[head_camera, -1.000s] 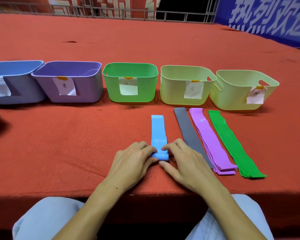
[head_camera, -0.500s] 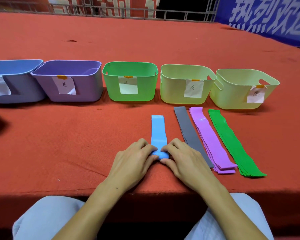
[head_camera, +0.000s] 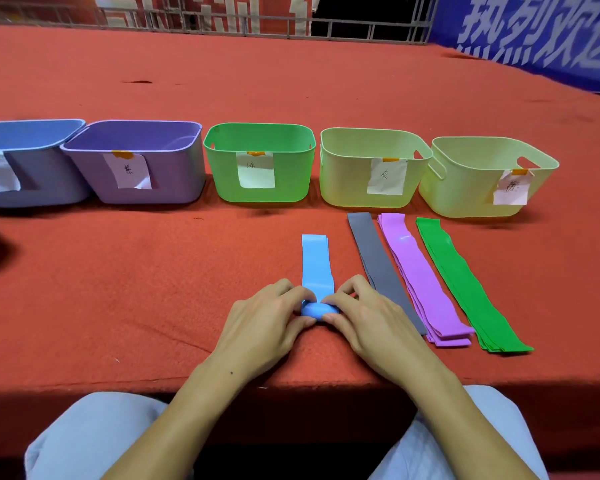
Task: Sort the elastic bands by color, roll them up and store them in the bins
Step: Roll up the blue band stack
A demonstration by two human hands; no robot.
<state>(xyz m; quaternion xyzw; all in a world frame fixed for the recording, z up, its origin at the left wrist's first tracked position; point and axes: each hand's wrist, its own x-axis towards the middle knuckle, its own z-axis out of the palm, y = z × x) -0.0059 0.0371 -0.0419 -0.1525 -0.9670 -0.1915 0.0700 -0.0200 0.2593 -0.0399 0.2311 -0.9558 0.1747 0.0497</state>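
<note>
From the head camera, looking down over a bench point(head_camera: 118, 289) covered in red felt, the left hand point(head_camera: 267, 323) and the right hand point(head_camera: 371, 323) meet near the front edge, each with its fingers point(head_camera: 284, 289) curled and pinching one end of the small roll formed at the near end of a blue band point(head_camera: 315, 265). The thumbs press against the near side of the roll, and the unrolled length of the band lies flat, running straight away from the person. Just to the right lie three more sets of bands, side by side and angled slightly: a grey band point(head_camera: 374, 261) nearest the right hand, then a stack of purple bands point(head_camera: 420, 275), then a stack of green bands point(head_camera: 461, 282). Along the far side stands a row of five bins, each with a paper label taped to its front: a blue bin point(head_camera: 32, 136) cut off by the left edge, a purple bin point(head_camera: 174, 168) touching it, a green bin point(head_camera: 291, 174), a pale yellow-green bin point(head_camera: 343, 174), and another pale bin point(head_camera: 465, 188) at the right end. The writing on the labels is too small to read. At the bottom, the person's knees in light blue trousers point(head_camera: 94, 438) show below the bench edge.
</note>
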